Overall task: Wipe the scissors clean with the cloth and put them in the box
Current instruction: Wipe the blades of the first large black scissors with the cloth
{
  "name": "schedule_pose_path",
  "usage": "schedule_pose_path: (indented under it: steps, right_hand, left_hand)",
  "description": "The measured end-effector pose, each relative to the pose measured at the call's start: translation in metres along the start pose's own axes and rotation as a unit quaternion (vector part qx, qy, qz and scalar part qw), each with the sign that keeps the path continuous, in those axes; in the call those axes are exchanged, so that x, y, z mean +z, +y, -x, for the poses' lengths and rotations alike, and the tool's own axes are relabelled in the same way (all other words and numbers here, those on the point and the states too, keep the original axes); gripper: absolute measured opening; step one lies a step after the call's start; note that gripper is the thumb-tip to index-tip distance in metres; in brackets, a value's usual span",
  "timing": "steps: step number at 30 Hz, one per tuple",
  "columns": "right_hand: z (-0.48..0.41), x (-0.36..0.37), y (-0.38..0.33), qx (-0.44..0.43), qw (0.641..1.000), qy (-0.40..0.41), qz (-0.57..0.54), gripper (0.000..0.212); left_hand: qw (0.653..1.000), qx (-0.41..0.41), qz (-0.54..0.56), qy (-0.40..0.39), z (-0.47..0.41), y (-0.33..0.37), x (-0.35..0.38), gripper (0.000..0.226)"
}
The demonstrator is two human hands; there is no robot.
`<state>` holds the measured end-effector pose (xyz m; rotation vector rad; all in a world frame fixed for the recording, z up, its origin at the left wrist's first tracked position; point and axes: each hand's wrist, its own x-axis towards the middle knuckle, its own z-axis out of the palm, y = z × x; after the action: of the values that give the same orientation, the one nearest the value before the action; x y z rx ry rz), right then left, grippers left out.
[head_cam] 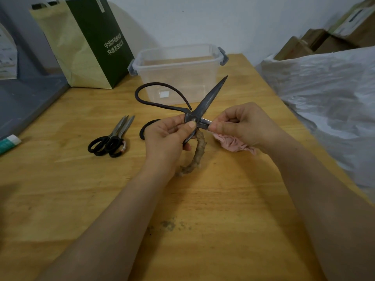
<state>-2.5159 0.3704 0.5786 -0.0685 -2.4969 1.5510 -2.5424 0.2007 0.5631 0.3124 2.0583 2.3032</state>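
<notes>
Large black iron scissors (211, 96) are held open above the wooden table (203, 220). My left hand (166, 138) grips them at the pivot, thumb on the joint. One blade points up towards the box; the other blade runs right into my right hand (243, 124), which pinches it through a pink cloth (233, 144). One handle loop is bare iron, the other is wrapped in brownish cord (197, 157) and hangs below my left hand. A clear plastic box (205, 53) with grey latches stands open behind the scissors.
Two pairs of black-handled scissors (111, 138) lie on the table to the left. A green and yellow paper bag (89, 41) stands at the back left. A small tube (9, 142) lies at the left edge. White plastic sheeting (328, 98) covers the right side.
</notes>
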Motion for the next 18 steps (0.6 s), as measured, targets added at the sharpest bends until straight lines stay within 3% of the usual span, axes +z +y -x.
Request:
schedule_pose_path:
  steps: [4, 18]
  right_hand:
    - [0.001, -0.007, 0.004, 0.002, 1.000, 0.003, 0.010, 0.009]
    - [0.004, -0.024, 0.009, 0.014, 0.999, 0.011, -0.027, 0.019]
  left_hand:
    - [1.000, -0.010, 0.002, 0.011, -0.002, 0.003, -0.002, 0.010]
    - [0.999, -0.017, 0.009, 0.035, 0.000, 0.010, -0.005, 0.014]
